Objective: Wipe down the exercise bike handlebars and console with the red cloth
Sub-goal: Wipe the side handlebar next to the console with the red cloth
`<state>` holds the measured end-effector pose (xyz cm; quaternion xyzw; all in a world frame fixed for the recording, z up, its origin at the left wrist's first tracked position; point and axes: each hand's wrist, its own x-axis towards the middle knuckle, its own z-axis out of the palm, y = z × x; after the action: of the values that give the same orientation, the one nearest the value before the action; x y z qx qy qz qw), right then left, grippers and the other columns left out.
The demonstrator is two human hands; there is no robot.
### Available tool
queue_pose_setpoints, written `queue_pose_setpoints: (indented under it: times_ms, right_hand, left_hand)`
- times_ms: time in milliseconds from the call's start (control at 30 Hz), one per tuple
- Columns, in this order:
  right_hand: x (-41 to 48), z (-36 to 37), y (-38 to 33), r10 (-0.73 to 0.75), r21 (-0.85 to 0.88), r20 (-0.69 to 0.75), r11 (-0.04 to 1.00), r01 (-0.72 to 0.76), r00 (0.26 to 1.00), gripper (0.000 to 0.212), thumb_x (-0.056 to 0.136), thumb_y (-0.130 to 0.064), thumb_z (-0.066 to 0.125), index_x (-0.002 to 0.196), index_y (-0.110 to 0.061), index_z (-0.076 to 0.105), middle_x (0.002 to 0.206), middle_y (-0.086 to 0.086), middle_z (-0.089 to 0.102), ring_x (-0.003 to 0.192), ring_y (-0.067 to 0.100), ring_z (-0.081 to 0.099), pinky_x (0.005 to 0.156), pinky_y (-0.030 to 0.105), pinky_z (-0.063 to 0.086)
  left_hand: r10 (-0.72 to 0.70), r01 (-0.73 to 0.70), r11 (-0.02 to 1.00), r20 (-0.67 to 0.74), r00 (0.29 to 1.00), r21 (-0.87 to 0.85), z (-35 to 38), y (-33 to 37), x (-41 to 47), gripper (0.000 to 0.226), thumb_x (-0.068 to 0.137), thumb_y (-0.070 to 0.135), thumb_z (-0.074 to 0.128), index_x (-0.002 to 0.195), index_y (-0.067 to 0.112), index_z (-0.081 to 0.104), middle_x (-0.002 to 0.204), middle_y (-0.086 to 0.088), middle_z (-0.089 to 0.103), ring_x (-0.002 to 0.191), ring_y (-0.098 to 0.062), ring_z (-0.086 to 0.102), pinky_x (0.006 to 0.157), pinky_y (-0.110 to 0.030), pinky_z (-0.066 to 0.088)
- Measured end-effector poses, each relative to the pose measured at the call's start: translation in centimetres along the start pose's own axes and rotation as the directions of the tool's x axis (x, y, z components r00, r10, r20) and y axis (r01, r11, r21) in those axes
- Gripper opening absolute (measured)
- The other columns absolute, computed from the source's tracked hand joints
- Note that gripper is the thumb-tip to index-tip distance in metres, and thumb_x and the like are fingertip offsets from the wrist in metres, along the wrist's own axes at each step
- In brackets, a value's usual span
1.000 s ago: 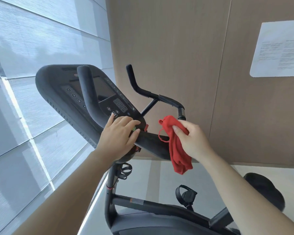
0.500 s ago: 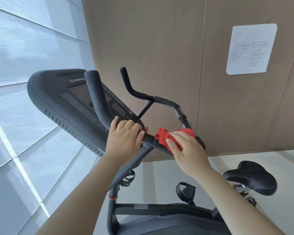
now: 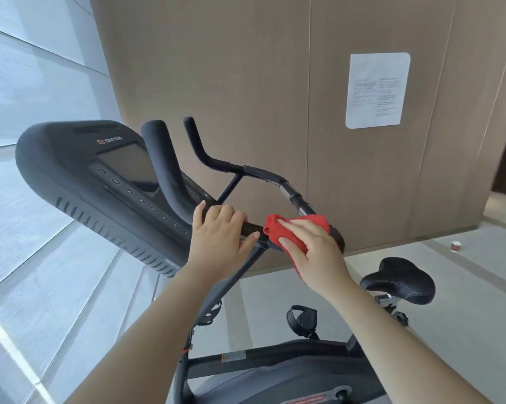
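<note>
Your left hand (image 3: 219,237) grasps the handlebars (image 3: 164,164) at the middle of the cross bar, just below the near upright horn. Its fingers are curled over the top of the bar and the thumb goes under it, with the thumb tip pointing toward the cloth (image 3: 273,230).

Your right hand (image 3: 313,255) is just beside the left one, further to the right on the same bar. It holds the red cloth against the bar: the fingers are bent over the cloth and the thumb closes from below, so the cloth is wrapped around the bar under your palm. A part of the cloth sticks out to the left of your fingers, another part shows above them, and a small part hangs down below your palm. Between the two hands a short piece of bare black bar is visible.

The console (image 3: 71,158) is to the left of the hands, behind the near horn, with its dark screen and a row of round buttons facing you. Neither hand and no part of the cloth touches it.

Lower right is the black saddle (image 3: 400,282), and a pedal (image 3: 302,319) is below your right wrist. On the brown wall (image 3: 216,83) behind hangs a white paper (image 3: 377,90); its text is too small to read. A small cup (image 3: 455,245) stands on the floor near the wall.
</note>
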<state>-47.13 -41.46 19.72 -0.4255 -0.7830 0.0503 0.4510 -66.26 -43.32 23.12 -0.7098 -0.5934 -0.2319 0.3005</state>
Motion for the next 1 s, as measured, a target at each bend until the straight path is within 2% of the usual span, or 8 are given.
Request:
queue_pose_setpoints:
  times_ms: [167,233,333,467,600,733,867,1000]
  right_hand:
    - [0.9,0.4,-0.4,0.228,0.058,-0.119,0.973,-0.222,0.966,0.032,0.094,-0.037,0.045,0.111,-0.018,0.065,0.116,-0.002,0.061,0.112,0.019,0.053,0.094,0.035,0.039]
    - [0.2,1.2,-1.5,0.200,-0.006,-0.172,0.979,-0.204,0.965,0.037,0.093,-0.039,0.040,0.113,-0.019,0.064,0.114,-0.001,0.062,0.110,0.021,0.054,0.094,0.041,0.040]
    - [-0.7,1.1,-1.4,0.116,-0.065,-0.112,0.990,-0.124,0.987,0.041,0.092,-0.042,0.036,0.123,-0.026,0.058,0.118,-0.006,0.058,0.113,0.016,0.048,0.094,0.038,0.036]
    - [-0.1,-0.5,0.3,0.250,0.031,-0.048,0.968,-0.249,0.967,0.033,0.097,-0.037,0.039,0.119,-0.022,0.059,0.120,-0.006,0.055,0.115,0.016,0.047,0.090,0.029,0.034]
    - [-0.8,0.4,-1.0,0.211,-0.056,-0.105,0.974,-0.218,0.972,0.037,0.096,-0.038,0.036,0.122,-0.020,0.055,0.120,-0.003,0.054,0.116,0.019,0.045,0.097,0.037,0.037]
    - [-1.3,-1.4,-0.4,0.127,-0.105,0.099,0.988,-0.116,0.987,0.046,0.091,-0.023,0.041,0.137,-0.027,0.037,0.133,-0.008,0.042,0.126,0.014,0.035,0.102,0.037,0.033]
    - [-0.3,-4.7,0.4,0.128,-0.079,0.417,0.991,-0.105,0.900,0.066,0.087,-0.012,0.052,0.142,-0.036,0.024,0.135,-0.024,0.030,0.128,0.000,0.028,0.100,0.022,0.026]
    - [-0.4,-5.6,1.1,0.043,0.043,0.310,0.997,-0.060,0.950,0.065,0.080,-0.012,0.069,0.127,-0.047,0.041,0.127,-0.029,0.043,0.124,-0.002,0.040,0.102,0.012,0.026]
  left_hand:
    - [0.018,-0.018,1.000,0.001,1.000,-0.015,-0.2,-0.1,0.0,0.052,0.082,0.059,0.028,0.091,0.022,0.063,0.087,0.002,0.057,0.093,-0.026,0.055,0.105,-0.044,0.011]
    - [0.017,-0.017,1.000,-0.009,1.000,-0.012,-0.2,-0.1,-0.1,0.051,0.082,0.059,0.030,0.090,0.021,0.062,0.085,0.002,0.057,0.090,-0.026,0.056,0.105,-0.044,0.013]
    - [0.018,-0.019,1.000,-0.009,1.000,-0.020,-0.1,-0.1,-0.1,0.050,0.083,0.059,0.031,0.090,0.020,0.062,0.085,0.001,0.055,0.090,-0.027,0.055,0.105,-0.045,0.013]
    - [0.026,-0.025,0.999,0.027,0.999,-0.022,-0.2,-0.2,-0.1,0.047,0.085,0.058,0.037,0.092,0.018,0.061,0.088,0.000,0.056,0.093,-0.028,0.054,0.106,-0.046,0.013]
    - [0.019,-0.018,1.000,0.019,1.000,-0.024,-0.1,-0.2,-0.1,0.045,0.085,0.057,0.041,0.093,0.018,0.060,0.090,-0.001,0.056,0.095,-0.028,0.053,0.107,-0.047,0.013]
    - [0.006,-0.006,0.999,0.004,1.000,-0.032,0.0,-0.1,-0.1,0.054,0.083,0.060,0.028,0.090,0.018,0.061,0.087,0.000,0.055,0.092,-0.028,0.054,0.107,-0.048,0.016]
    - [0.016,-0.016,0.999,0.009,1.000,-0.029,0.0,-0.2,0.0,0.049,0.084,0.059,0.035,0.092,0.019,0.061,0.089,0.000,0.055,0.094,-0.028,0.053,0.107,-0.046,0.011]
    - [0.021,-0.020,0.999,0.027,0.999,-0.027,-0.1,-0.3,0.0,0.046,0.085,0.059,0.038,0.095,0.020,0.060,0.091,0.002,0.054,0.096,-0.026,0.053,0.107,-0.045,0.009]
